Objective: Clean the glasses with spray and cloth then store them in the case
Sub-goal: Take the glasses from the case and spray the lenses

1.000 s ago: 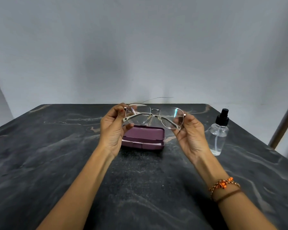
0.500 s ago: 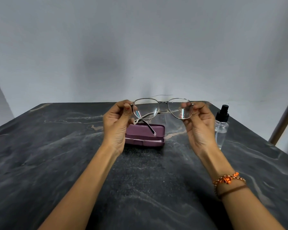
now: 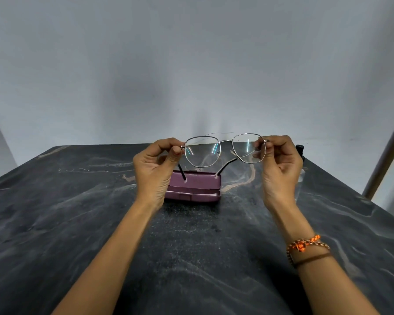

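1 glasses (image 3: 224, 150), 1 case (image 3: 195, 188), 1 spray btl (image 3: 300, 151), 2 hands (image 3: 156, 169).

No legible text, label, brand, number or sign in the head view. Case (image 3: 192, 186) — plain purple lid, no marking readable. Spray bottle (image 3: 300, 155) — mostly hidden behind the right hand (image 3: 280, 169); no label readable on the visible part.

Both my bare forearms reaching forward, my left hand (image 3: 156, 164) raised with fingers (image 3: 166, 144) curling and thumb pinching against them, my right hand (image 3: 280, 164) lifted level with it, its fingers pinching likewise, a braided orange band (image 3: 305, 243) circling my right wrist
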`<action>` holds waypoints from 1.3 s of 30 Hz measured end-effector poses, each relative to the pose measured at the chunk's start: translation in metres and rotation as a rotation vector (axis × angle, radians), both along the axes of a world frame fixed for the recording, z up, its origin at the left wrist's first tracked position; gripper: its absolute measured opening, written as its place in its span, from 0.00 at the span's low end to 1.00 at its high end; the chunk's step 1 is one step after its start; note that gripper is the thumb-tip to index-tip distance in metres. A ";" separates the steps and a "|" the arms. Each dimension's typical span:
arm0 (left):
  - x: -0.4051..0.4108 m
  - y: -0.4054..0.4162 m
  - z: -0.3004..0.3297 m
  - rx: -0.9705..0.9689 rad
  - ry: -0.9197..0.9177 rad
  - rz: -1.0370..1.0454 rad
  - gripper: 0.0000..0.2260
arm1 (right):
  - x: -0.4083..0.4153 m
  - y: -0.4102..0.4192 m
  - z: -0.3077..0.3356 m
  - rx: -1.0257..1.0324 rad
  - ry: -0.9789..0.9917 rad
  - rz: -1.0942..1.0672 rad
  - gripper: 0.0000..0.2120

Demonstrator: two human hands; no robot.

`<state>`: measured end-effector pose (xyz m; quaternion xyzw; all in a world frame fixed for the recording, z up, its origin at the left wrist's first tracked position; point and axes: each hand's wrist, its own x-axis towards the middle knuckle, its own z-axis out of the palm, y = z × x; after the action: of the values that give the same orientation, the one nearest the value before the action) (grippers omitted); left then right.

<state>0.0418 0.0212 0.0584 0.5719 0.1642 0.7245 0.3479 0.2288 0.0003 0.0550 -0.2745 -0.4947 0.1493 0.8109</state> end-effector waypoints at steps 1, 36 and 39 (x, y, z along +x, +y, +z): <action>-0.001 0.000 -0.001 0.008 0.012 0.008 0.05 | 0.001 -0.001 -0.001 0.002 -0.042 -0.057 0.07; 0.008 -0.002 -0.013 0.407 0.286 0.410 0.11 | -0.001 -0.009 -0.007 -0.047 -0.307 -0.612 0.11; 0.007 -0.001 -0.013 0.379 0.271 0.389 0.11 | 0.001 -0.010 -0.007 0.001 -0.342 -0.747 0.10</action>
<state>0.0488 0.0197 0.0450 0.6760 0.1774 0.7123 0.0647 0.2303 -0.0098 0.0476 -0.4557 -0.4888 -0.2033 0.7156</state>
